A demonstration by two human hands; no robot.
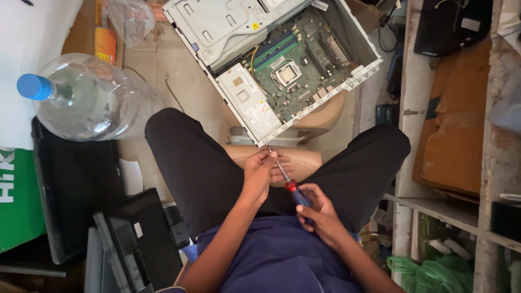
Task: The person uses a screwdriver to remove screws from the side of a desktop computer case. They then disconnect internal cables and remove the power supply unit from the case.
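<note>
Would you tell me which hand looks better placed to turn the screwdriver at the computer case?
Probably the right hand: it grips the screwdriver handle, while the left hand only pinches the shaft near the computer case.

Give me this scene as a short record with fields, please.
Left hand: fingers on the shaft of the screwdriver, near its tip
Right hand: grips the red and blue handle
Screwdriver tip: at the front edge of the open computer case
Inside the case: motherboard, uncovered
Case support: beige plastic stool between the knees
Beside the left knee: large clear water bottle, blue cap
</note>
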